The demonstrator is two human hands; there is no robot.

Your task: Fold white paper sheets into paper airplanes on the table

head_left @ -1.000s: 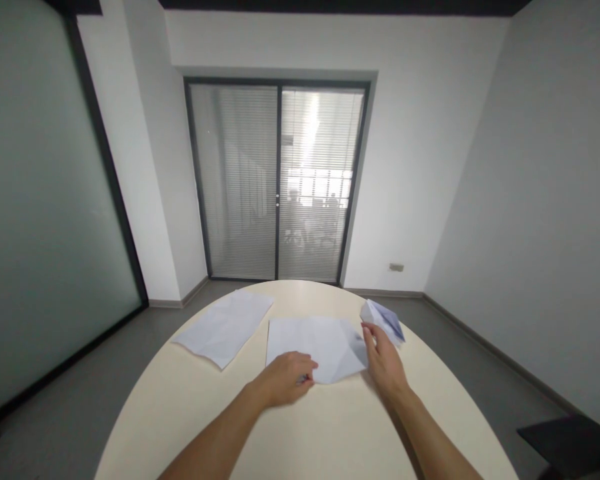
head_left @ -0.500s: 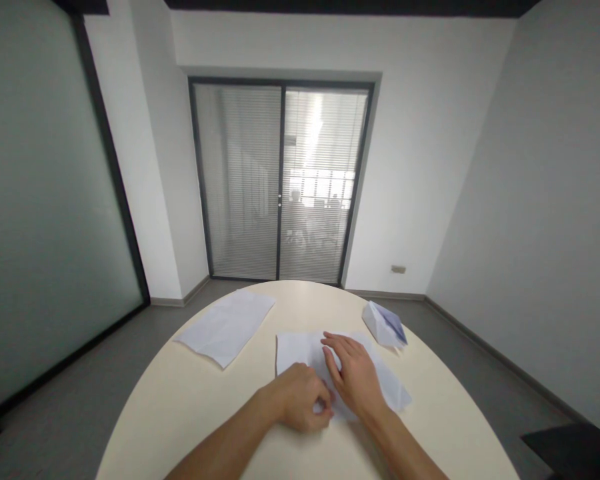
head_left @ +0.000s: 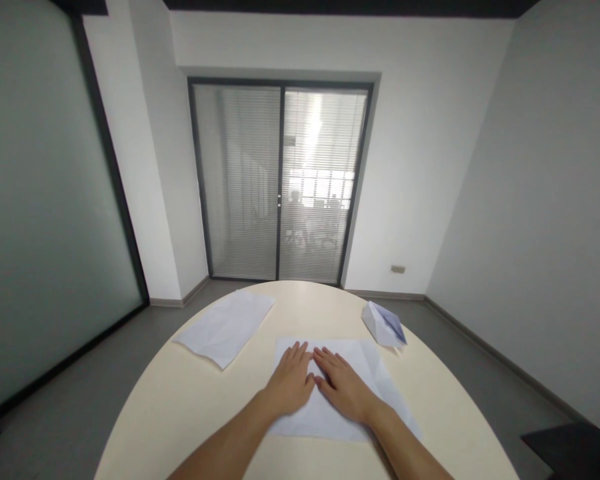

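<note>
A white sheet of paper (head_left: 330,423) lies spread on the table in front of me, with faint creases toward its right side. My left hand (head_left: 291,381) rests on it palm down, fingers stretched out. Beside it my right hand (head_left: 344,385) also lies flat on the paper, its fingers extended and angled inward. The fingertips and thumbs of both hands almost meet near the middle of the sheet. Neither hand grips anything. Part of the paper is hidden under the hands and forearms.
On the round cream table (head_left: 200,413), another white sheet (head_left: 227,327) lies at the left. A folded paper piece (head_left: 385,325) with a bluish-grey side stands at the back right. Beyond are a glass door with blinds (head_left: 280,180) and a dark flat object (head_left: 575,450) at lower right.
My left hand has gone from a closed pinch at the paper's near edge to lying flat. My right hand has lowered slightly. The paper's near part now lies spread out toward me.
</note>
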